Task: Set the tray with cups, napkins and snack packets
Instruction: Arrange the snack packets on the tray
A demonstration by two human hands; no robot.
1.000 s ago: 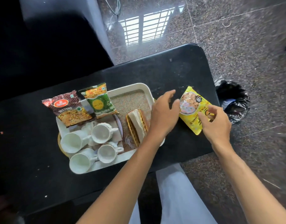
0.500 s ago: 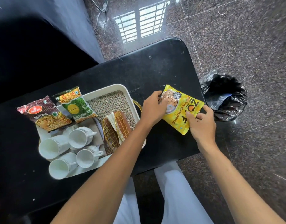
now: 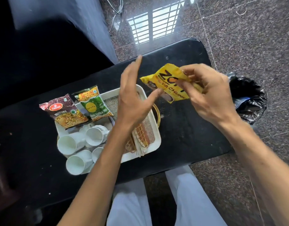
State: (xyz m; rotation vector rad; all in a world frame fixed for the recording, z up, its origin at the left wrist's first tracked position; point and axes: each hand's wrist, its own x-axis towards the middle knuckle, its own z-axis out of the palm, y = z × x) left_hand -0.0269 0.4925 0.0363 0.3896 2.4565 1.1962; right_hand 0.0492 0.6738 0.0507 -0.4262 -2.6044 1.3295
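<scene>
The right hand's fingers [image 3: 194, 72] are curling round the right end of a yellow snack packet [image 3: 165, 82], pinching it against the thumb and holding it in the air above the black table [image 3: 189, 128], just past the far-right corner of the tray. The left hand's fingers [image 3: 134, 67] are lying straight and close together, holding nothing, with the thumb stretching out towards the packet's near edge; whether it is touching cannot be told. The right hand [image 3: 210, 95] is hovering right of the white tray [image 3: 157, 136], the left hand [image 3: 134, 101] above its far end. The step in hand looks to be placing the last packet. The next move is calling for the yellow packet to be carried left and laid on the bare woven mat, beside the green packet [image 3: 93, 103]. The yellow packet is showing "ZO" and "YA CHUNK", the rest crumpled. The green one is reading "Let's Try" and "Tadka Mix". The red packet [image 3: 63, 111] is reading "MIXTURE"; its brand logo is too blurred. Both are resting on the tray's far-left end. White cups [image 3: 70, 143] are lying on their sides at the near-left end, and napkins [image 3: 139, 150] are standing in a woven holder [image 3: 141, 136] near the right rim. A black bin bag [image 3: 248, 97] is sitting on the floor to the right.
</scene>
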